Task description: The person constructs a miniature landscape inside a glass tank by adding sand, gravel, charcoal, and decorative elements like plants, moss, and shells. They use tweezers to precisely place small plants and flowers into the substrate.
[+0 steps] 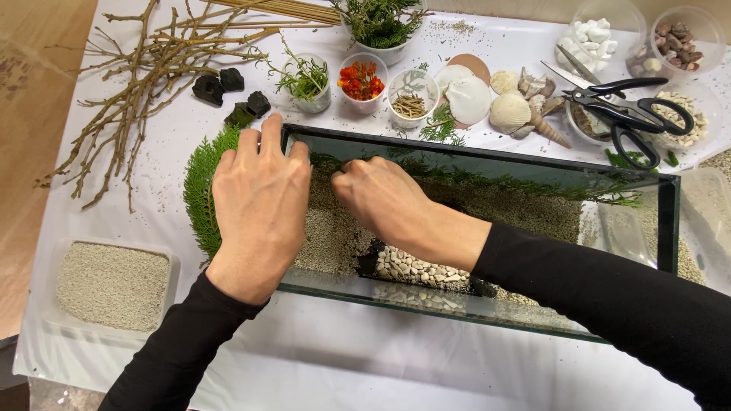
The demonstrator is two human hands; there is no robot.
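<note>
Black-sleeved forearms enter from the lower edge: left hand (259,202) lies flat, fingers spread and released, over the left end wall of the rectangular glass tank (487,156). Right hand (381,196) is inside the tank, fingers curled down into the pale gravel bed (327,228) near the green sprigs (502,183); whether it grasps anything cannot be told. Scissors (628,114) and shells (487,103) lie beyond

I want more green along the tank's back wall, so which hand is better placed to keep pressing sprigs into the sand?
Probably the right hand: it is already inside the glass tank, fingers down on the sand. The left hand rests over the tank's end.
</note>
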